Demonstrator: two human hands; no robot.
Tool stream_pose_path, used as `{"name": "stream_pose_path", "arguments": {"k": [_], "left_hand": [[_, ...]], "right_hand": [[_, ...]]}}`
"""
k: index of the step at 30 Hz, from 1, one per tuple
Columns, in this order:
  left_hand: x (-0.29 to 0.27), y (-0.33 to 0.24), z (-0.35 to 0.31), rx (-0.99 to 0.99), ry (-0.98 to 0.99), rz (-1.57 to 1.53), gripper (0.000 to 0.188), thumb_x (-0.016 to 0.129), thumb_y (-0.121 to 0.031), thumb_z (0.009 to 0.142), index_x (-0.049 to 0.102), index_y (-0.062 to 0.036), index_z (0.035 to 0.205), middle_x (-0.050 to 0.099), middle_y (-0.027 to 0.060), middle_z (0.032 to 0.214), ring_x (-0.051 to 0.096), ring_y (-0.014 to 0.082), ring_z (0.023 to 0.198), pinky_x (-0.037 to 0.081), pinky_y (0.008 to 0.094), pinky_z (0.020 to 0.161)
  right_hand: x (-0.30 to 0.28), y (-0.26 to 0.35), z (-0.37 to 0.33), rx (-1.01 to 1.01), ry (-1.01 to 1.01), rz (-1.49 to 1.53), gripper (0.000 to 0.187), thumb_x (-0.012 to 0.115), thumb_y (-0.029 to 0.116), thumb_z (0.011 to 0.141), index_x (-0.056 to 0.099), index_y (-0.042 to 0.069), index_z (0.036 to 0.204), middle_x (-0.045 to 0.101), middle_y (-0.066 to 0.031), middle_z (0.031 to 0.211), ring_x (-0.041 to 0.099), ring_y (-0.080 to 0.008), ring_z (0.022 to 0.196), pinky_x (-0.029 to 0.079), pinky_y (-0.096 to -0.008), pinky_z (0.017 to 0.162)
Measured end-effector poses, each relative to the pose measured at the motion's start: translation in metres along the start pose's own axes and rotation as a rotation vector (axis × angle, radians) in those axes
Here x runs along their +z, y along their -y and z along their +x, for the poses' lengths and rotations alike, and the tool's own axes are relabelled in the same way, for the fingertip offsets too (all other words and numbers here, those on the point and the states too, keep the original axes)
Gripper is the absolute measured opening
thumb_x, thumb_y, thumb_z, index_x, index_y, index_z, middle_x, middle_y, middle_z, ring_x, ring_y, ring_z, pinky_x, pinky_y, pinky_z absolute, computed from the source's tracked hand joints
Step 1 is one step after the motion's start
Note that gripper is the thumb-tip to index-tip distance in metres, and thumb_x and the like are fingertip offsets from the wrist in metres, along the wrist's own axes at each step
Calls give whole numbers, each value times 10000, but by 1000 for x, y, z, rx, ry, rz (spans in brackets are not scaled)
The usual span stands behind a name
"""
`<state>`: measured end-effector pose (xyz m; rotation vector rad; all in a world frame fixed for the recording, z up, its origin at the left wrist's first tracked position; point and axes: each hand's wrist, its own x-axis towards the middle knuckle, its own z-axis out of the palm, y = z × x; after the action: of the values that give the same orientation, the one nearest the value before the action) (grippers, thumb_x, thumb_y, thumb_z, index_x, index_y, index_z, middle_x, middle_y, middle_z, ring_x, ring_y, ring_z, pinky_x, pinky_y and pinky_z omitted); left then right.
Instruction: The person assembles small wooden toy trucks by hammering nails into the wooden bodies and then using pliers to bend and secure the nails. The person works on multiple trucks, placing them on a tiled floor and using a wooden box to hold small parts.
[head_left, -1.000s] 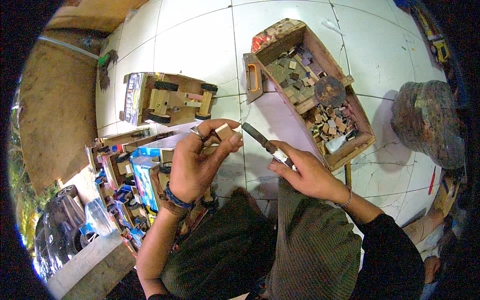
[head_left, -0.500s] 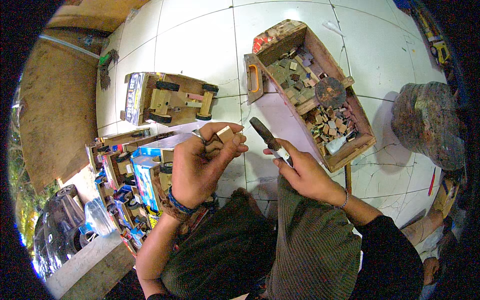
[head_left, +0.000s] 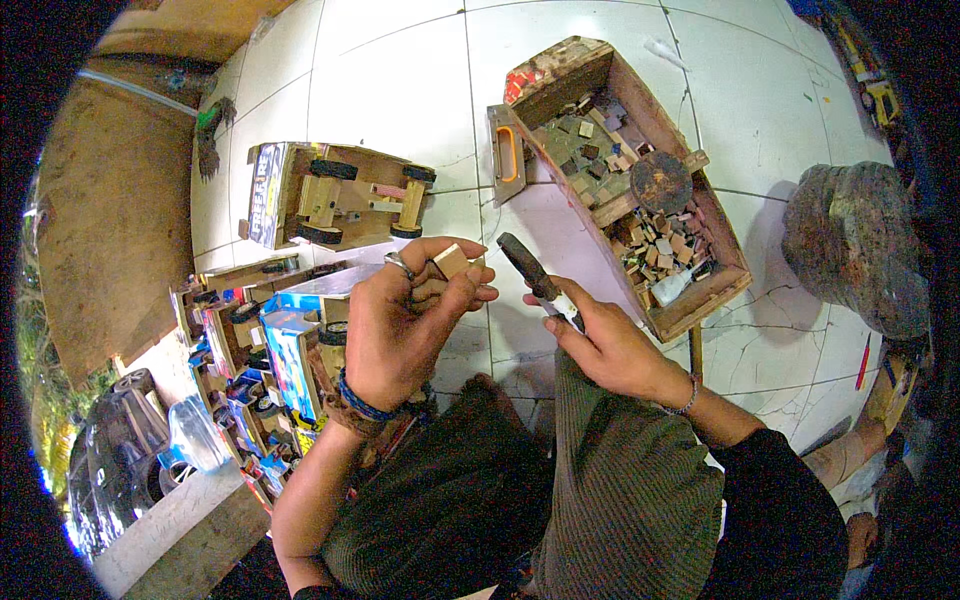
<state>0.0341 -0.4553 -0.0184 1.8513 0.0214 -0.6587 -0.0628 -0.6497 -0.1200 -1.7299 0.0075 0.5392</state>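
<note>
Left hand pinches a small wood block between thumb and fingers; right hand grips a dark-bladed tool by its white handle, blade tip just right of the block, not touching. Block seems unattached to anything, and whether work on it is finished can't be told. Beyond the left grip, an upturned toy truck already has four wheels on; beyond the right, a wooden box holds many loose pieces, apparently unused.
</note>
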Motion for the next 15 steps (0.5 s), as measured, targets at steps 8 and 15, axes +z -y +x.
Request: {"name": "stream_pose_path", "arguments": {"k": [8, 15], "left_hand": [[-2, 4, 3, -28, 26, -31, 239, 643, -115, 971, 624, 42, 1150, 725, 115, 968, 719, 169, 890, 586, 282, 796], [-11, 4, 2, -55, 94, 196, 228, 636, -178, 983, 659, 13, 1106, 729, 100, 920, 720, 153, 851, 590, 283, 763]], "right_hand": [[-3, 6, 1, -6, -20, -7, 387, 525, 249, 1008, 439, 53, 1330, 642, -261, 1060, 627, -456, 964, 487, -506, 835], [-2, 8, 6, -29, -43, -97, 329, 571, 214, 975, 472, 35, 1233, 630, -244, 1025, 629, -446, 922, 487, -509, 782]]}}
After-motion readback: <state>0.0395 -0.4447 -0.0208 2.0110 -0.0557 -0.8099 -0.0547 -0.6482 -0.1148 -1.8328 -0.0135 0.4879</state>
